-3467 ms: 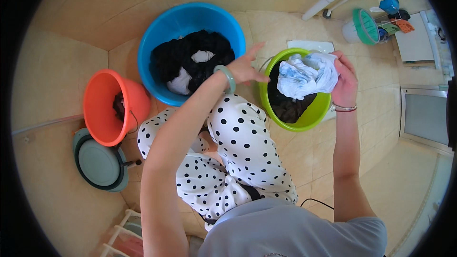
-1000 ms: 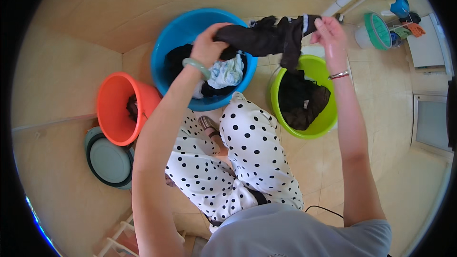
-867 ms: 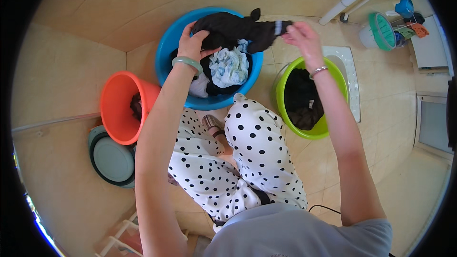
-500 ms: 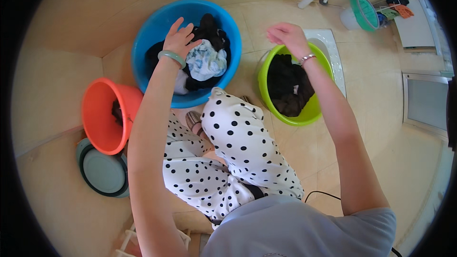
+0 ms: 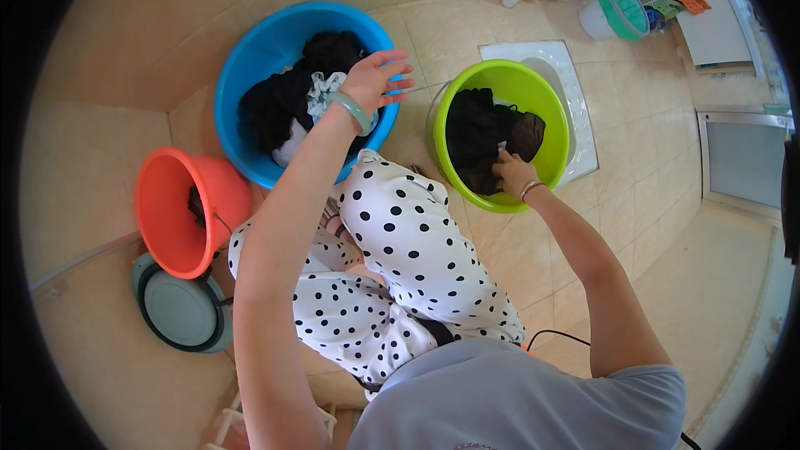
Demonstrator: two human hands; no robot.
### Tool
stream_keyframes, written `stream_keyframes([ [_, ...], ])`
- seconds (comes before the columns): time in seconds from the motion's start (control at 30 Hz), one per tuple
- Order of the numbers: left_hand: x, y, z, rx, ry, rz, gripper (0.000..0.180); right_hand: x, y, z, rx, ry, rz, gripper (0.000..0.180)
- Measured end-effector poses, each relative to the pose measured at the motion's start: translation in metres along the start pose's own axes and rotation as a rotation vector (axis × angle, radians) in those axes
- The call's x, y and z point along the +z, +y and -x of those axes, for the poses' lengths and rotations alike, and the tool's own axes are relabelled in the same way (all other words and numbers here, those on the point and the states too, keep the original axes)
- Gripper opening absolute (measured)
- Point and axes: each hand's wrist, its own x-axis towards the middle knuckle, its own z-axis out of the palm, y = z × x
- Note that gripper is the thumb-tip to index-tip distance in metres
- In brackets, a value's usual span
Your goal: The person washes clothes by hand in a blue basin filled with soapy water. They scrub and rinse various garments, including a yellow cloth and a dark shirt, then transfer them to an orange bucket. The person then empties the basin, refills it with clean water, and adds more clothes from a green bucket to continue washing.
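In the green bucket (image 5: 554,117) on my right lies a heap of dark clothes (image 5: 475,129) with a small white tag-like patch. My right hand (image 5: 515,171) is down inside its near rim, fingers closed on a dark garment there; the fingertips are partly hidden. My left hand (image 5: 377,79), a pale green bangle at its wrist, hovers over the right side of a blue basin (image 5: 229,117) with its fingers apart and nothing in them. Beneath it the basin holds black clothes (image 5: 287,100) and a crumpled light blue-and-white cloth (image 5: 321,93), partly covered by my wrist.
An orange bucket (image 5: 171,225) with something dark inside leans at the left. Below it rests a grey folding basin (image 5: 179,304). Behind the green bucket is a white squat toilet (image 5: 579,137). A white bin with a green rim (image 5: 596,21) stands at the far right.
My right hand has come down from above the green bucket's far rim onto the dark clothes. My left hand has shifted right across the blue basin. The view has shifted slightly.
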Motion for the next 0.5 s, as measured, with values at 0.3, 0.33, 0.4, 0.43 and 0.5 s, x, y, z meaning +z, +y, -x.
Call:
stream_keyframes([
  [0.3,-0.002,-0.022,-0.004,-0.102,-0.147,-0.231,0.041,-0.108,0.053,0.02,0.276,0.405,-1.588,0.038],
  [0.33,0.002,-0.023,-0.008,-0.104,-0.193,-0.285,0.044,-0.126,0.056,0.028,0.3,0.602,-1.728,0.038],
  [0.4,0.024,-0.023,-0.005,-0.086,-0.327,-0.445,0.063,-0.172,0.046,0.046,0.059,0.62,-1.911,0.036],
  [0.43,0.038,-0.022,0.0,-0.077,-0.393,-0.526,0.072,-0.192,0.039,0.054,-0.068,0.625,-1.997,0.035],
  [0.5,0.062,-0.022,0.01,0.023,-0.435,-0.68,0.088,-0.21,0.026,0.064,-0.28,0.625,-2.058,0.035],
])
